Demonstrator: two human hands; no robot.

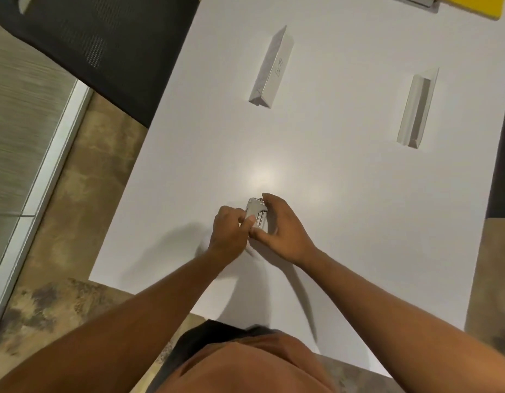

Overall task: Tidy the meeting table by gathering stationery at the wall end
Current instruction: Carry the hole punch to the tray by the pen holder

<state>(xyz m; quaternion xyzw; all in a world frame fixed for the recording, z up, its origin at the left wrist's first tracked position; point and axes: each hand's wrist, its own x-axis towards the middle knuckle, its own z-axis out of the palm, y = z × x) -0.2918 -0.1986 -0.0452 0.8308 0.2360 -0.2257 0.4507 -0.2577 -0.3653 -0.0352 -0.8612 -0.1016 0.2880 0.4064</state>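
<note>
A small shiny metal stapler (256, 214) sits near the middle of the white table (344, 194). My left hand (230, 232) grips its left side with thumb and fingers. My right hand (279, 229) wraps around its right side and its far tip. Both hands hold it at once, low over the tabletop. Two folded white paper name tents stand farther out: one name tent (271, 69) with handwriting at centre, the other name tent (417, 109) to the right.
A yellow folder (478, 4) and a grey object (415, 1) lie at the table's far edge. A black mesh chair (98, 46) stands at the table's left side. Patterned carpet lies below the near edge.
</note>
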